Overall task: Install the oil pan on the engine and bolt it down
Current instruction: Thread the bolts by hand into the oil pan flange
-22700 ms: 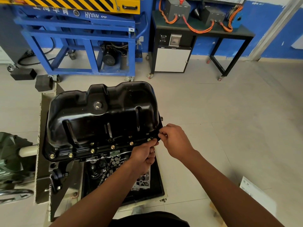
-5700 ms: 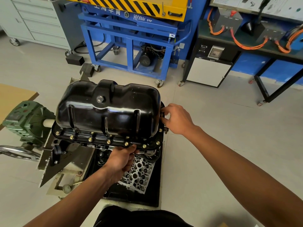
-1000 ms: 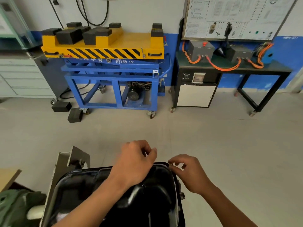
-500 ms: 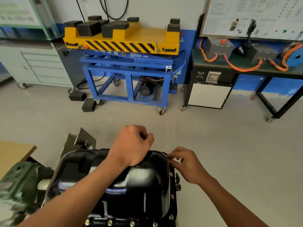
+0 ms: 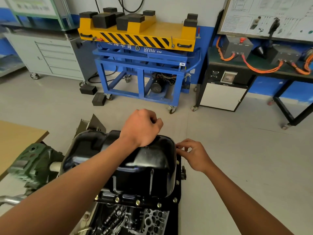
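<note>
1. Your left grip [image 5: 140, 128] reaches over the far edge of the oil pan [image 5: 144, 168], fingers curled and wrist resting on the pan's top. I cannot tell whether the fingers hold anything.
2. Your right grip [image 5: 193, 155] has its fingertips pinched together at the far right corner of the pan's rim. I judge they are on a bolt, though the bolt itself is hidden.
3. Position: the oil pan sits on top of the engine [image 5: 183, 174]. Its rim lies flat, and no gap shows along the near edge.
4. Done, as far as visible: the pan is placed. Brass-coloured bolts [image 5: 138, 202] stand in the holes along the near edge and up the right side.
5. Not confirmed: the far edge and the left side are hidden by the pan's body and your arms. I cannot say whether those holes are filled.
6. Left to do, in my judgement: finish starting the far bolts by hand, then tighten every bolt all round. No wrench is in view, so nothing shows any bolt tightened beyond finger work.
</note>
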Tool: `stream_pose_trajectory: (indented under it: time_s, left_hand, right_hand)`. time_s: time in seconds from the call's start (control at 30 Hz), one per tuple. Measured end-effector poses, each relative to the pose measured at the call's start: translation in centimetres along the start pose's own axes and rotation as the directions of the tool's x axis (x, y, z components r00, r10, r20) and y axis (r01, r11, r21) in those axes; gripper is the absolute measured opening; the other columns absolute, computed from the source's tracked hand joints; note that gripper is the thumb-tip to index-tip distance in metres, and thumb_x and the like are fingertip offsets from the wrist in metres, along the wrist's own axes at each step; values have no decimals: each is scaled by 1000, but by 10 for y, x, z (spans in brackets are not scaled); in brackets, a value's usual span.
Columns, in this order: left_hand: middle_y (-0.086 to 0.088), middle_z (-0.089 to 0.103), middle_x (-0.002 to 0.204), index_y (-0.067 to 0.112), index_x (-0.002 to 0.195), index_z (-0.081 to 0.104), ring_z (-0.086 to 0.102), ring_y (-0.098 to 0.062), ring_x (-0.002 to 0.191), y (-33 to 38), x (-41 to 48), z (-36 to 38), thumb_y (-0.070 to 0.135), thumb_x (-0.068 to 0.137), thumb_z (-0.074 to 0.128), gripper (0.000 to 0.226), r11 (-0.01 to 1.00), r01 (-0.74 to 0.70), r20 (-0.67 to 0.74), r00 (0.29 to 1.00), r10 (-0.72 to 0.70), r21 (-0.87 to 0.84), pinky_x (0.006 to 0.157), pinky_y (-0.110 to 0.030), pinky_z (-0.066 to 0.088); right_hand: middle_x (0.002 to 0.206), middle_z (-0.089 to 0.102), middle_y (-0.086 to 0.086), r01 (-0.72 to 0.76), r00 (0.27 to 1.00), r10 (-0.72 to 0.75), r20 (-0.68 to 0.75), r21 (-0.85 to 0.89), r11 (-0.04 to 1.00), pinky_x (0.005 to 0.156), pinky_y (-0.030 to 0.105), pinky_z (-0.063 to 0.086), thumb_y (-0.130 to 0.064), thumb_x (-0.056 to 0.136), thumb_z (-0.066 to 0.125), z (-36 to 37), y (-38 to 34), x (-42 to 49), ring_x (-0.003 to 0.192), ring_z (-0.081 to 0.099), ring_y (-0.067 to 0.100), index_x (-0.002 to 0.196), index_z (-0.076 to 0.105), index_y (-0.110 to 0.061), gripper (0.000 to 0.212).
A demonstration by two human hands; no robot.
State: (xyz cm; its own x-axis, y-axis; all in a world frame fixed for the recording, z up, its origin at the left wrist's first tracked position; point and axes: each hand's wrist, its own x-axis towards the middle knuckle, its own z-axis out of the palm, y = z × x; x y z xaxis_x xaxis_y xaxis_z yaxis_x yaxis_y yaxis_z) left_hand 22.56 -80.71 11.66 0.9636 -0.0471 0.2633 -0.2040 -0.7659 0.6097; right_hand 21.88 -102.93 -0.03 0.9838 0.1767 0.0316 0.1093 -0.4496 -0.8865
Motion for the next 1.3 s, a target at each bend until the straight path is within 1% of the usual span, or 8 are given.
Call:
stream_pose_trajectory:
  time_s: [0.13,0.23,0.47,0.7,0.8,0.97,1.17,1.3]
  left_hand:
    - [0,49,49,15,49,47,49,-22,55,4,-1,-2,33,84,59,41,1000,11,1,1000,-11,-3,52,-28,32]
    - [-4,52,51,11,51,50,52,-26,58,2,2,-2,33,83,59,40,1000,4,-2,1000,-4,-3,51,-30,36]
    - [-2,50,50,14,49,48,51,-24,58,2,3,-2,31,83,60,40,1000,-23,-13,1000,23,-7,52,-31,40]
    - [-1,39,46,13,47,42,39,-20,51,1,5,-1,29,83,60,43,999,-34,-3,999,34,-17,48,-28,33]
    - [2,37,44,14,46,41,37,-18,48,1,5,0,28,82,60,43,999,-34,4,999,34,-24,48,-27,32]
    - [4,39,43,15,46,42,40,-18,49,0,5,0,30,83,60,43,999,-22,-2,1000,22,-26,50,-27,32]
    - [1,39,45,14,48,42,40,-20,51,1,6,0,29,84,60,43,999,-24,4,1000,24,-25,49,-29,36]
    - [1,38,45,14,47,41,39,-19,50,2,6,0,29,84,60,43,999,-28,7,1000,28,-25,49,-30,35]
  right_hand:
    - [85,64,-4,117,993,-113,33,-287,951,65,20,43,-17,85,78,-5,-14,6,70,56,10,98,79,-13,14]
    - [80,62,-4,136,990,-143,8,-367,920,61,12,38,-21,82,81,-4,-18,10,66,53,3,89,78,-11,12]
    - [70,65,-3,72,992,-106,-72,-372,926,63,31,53,-24,83,80,6,-15,10,64,59,9,79,75,-10,15]
    - [77,58,-11,147,988,-151,36,-520,841,60,15,38,-28,92,67,-2,-15,5,68,53,1,94,76,-18,13]
    - [77,55,-12,154,987,-150,53,-554,818,59,17,37,-26,92,67,-3,-19,7,68,51,3,91,73,-17,10]
    - [80,63,0,161,987,-143,77,-588,792,67,34,53,-20,88,67,1,-27,10,75,57,18,86,71,-12,9]
    - [78,58,-11,143,989,-108,97,-537,831,61,17,42,-22,89,67,-4,-24,13,71,55,6,92,73,-17,9]
    - [83,60,-8,193,980,-134,150,-508,839,63,21,43,-23,93,66,-7,-26,12,72,56,4,105,75,-23,15]
